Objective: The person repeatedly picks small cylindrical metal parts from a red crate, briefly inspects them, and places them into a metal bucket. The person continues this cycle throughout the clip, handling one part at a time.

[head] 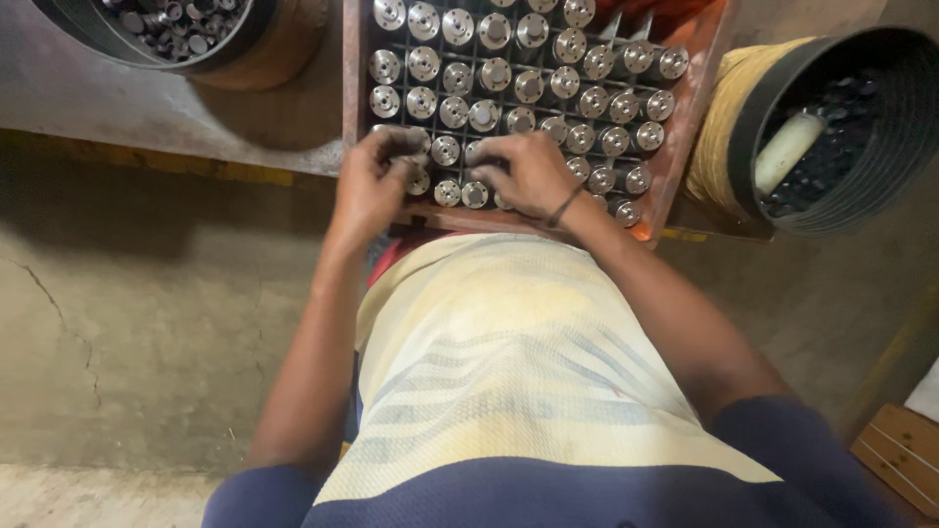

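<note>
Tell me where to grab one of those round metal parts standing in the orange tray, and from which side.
Probably from straight above, pinching the round flanged top of a metal part. The parts stand upright, packed in the grid of the tray, so only the tops are free. Both the left hand and right hand come down that way.

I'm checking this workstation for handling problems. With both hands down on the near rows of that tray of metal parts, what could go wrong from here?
1. The tray is packed tight, so the left hand or right hand could knock neighbouring metal parts askew.
2. The tray's near edge sits at the bench edge; leaning on it might tip it.
3. Fingers could get pinched between parts.
</note>
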Motion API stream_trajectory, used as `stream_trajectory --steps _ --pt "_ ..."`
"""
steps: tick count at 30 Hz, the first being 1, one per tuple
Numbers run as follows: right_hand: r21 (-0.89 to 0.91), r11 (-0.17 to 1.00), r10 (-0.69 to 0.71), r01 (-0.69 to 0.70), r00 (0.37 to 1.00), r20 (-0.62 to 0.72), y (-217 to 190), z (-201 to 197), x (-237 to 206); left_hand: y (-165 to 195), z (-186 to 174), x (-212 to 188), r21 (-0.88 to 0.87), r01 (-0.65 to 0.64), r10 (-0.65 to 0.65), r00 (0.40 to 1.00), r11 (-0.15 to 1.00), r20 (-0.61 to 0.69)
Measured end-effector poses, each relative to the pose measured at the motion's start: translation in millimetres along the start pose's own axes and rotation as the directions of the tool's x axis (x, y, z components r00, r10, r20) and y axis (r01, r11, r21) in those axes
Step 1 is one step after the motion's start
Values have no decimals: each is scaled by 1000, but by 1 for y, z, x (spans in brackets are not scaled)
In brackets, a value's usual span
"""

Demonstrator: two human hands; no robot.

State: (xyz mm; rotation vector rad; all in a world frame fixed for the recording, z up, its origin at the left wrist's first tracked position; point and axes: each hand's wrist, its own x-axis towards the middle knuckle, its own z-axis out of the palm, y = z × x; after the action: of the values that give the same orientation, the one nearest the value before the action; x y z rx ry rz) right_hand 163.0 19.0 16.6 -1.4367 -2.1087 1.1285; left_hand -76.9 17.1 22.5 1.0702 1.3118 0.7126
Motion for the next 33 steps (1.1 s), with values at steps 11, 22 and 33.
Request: stream_trajectory --steps 11,22,33 --pt "-54 979 191 -196 978 -88 6 22 45 20 -4 -7 660 -167 314 943 732 -109" --pt "-15 999 45 -49 978 -205 1 13 29 22 9 7 463 -258 370 913 848 -170" --pt "119 984 160 -134 957 -243 4 -29 -38 -7 25 12 871 -322 579 814 371 54"
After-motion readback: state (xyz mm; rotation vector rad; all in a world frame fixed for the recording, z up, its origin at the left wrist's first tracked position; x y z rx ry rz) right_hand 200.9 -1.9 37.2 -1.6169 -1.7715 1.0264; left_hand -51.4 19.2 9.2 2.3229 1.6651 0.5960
